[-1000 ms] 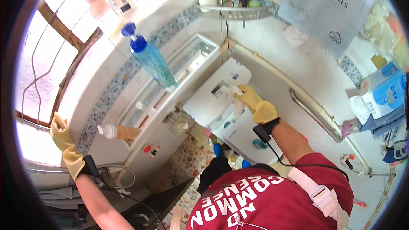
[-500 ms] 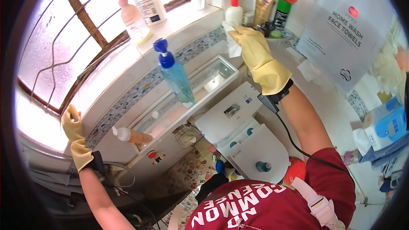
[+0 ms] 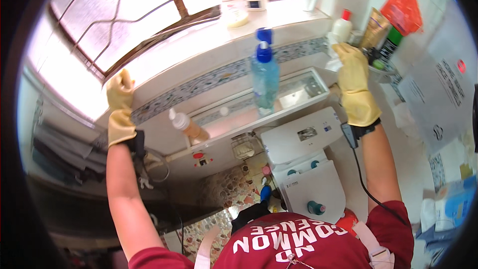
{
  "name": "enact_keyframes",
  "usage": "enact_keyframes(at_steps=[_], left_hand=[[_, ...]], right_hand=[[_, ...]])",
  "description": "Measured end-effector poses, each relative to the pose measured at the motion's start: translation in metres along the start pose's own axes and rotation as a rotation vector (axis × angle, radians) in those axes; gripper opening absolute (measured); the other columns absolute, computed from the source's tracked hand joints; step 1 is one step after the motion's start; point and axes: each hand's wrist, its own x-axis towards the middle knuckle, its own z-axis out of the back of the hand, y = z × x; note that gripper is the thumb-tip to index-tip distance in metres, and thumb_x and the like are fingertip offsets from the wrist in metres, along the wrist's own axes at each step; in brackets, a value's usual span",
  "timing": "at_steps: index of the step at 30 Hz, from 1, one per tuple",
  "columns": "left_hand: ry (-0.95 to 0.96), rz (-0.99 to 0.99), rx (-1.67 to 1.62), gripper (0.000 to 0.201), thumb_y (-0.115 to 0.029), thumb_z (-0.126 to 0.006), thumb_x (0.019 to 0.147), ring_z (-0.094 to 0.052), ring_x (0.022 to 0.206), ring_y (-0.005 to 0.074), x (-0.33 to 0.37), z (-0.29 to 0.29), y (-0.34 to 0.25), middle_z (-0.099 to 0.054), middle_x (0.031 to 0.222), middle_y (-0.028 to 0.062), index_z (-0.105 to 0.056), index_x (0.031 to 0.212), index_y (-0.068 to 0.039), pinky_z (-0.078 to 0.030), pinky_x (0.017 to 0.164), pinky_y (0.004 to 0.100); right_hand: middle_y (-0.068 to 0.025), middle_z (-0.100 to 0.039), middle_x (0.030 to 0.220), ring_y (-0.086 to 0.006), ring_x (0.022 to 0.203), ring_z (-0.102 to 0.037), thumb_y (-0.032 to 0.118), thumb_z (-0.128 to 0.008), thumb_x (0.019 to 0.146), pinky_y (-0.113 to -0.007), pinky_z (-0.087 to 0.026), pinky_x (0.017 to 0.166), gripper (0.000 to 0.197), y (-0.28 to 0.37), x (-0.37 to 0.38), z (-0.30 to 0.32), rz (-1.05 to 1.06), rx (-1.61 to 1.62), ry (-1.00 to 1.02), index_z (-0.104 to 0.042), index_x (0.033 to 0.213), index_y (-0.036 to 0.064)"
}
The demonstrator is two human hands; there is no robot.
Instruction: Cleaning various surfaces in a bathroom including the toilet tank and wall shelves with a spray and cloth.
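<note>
In a yellow rubber glove, my right hand (image 3: 352,72) pinches a crumpled white wipe (image 3: 333,61) against the tiled wall. Just beyond it stand a white bottle with a red cap (image 3: 342,27) and a corner rack (image 3: 382,75) with a gold tube (image 3: 374,29) and a green-topped can (image 3: 391,44). My left hand (image 3: 121,92), gloved the same way, rests at the left end of the window sill (image 3: 199,45). Its fingers are curled in, and whatever they may hold is hidden. Each wrist wears a black strap with a cable.
Between my arms runs a white-framed glass shelf (image 3: 298,89) with a blue pump bottle (image 3: 265,77) and a foam bottle (image 3: 188,127). Below are a white toilet (image 3: 313,189) and a pebbled floor (image 3: 224,189). A pink pump bottle (image 3: 231,0) stands on the sill.
The view has turned left, so the window, shelf and bottles sit farther right in the picture. My right hand still pinches the wipe by the corner; my left hand stays at the sill's end.
</note>
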Motion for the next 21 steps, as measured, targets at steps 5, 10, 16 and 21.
enact_keyframes(at_steps=[5,10,16,21], left_hand=[[-0.051,0.043,0.013,0.025,-0.026,-0.071,0.092,-0.066,0.078,0.0430,0.002,-0.010,-0.007,-0.069,0.079,0.0202,-0.068,0.078,-0.005,-0.051,0.072,0.0515],[-0.065,-0.031,0.115,0.027,-0.026,-0.070,0.094,-0.067,0.071,0.0393,0.001,0.005,-0.017,-0.069,0.072,0.0169,-0.070,0.078,-0.005,-0.052,0.071,0.0483],[0.039,0.156,0.015,0.037,-0.030,-0.056,0.099,-0.068,0.073,0.0377,0.006,0.007,-0.025,-0.071,0.072,0.0147,-0.071,0.074,-0.007,-0.052,0.072,0.0473],[0.014,0.125,0.100,0.039,-0.033,-0.054,0.099,-0.068,0.072,0.0374,0.003,-0.003,-0.011,-0.071,0.072,0.0146,-0.072,0.074,-0.009,-0.053,0.072,0.0468]], right_hand=[[-0.0192,-0.072,0.111,-0.0394,0.106,-0.067,-0.003,-0.052,0.082,-0.045,-0.052,0.093,0.035,-0.011,-0.001,0.003,0.005,-0.001,0.021,-0.073,0.110,0.0016],[-0.0194,-0.072,0.117,-0.0387,0.110,-0.066,-0.007,-0.052,0.079,-0.044,-0.052,0.097,0.041,-0.023,-0.006,-0.015,0.009,0.032,0.017,-0.072,0.113,0.0008],[-0.0206,-0.072,0.118,-0.0385,0.112,-0.066,-0.009,-0.051,0.083,-0.042,-0.050,0.100,0.040,-0.024,-0.005,-0.019,-0.019,0.078,0.021,-0.071,0.116,-0.0014],[-0.0207,-0.072,0.117,-0.0389,0.108,-0.067,-0.009,-0.051,0.083,-0.042,-0.052,0.097,0.039,-0.028,-0.006,-0.023,-0.002,0.107,0.020,-0.071,0.116,-0.0012]])
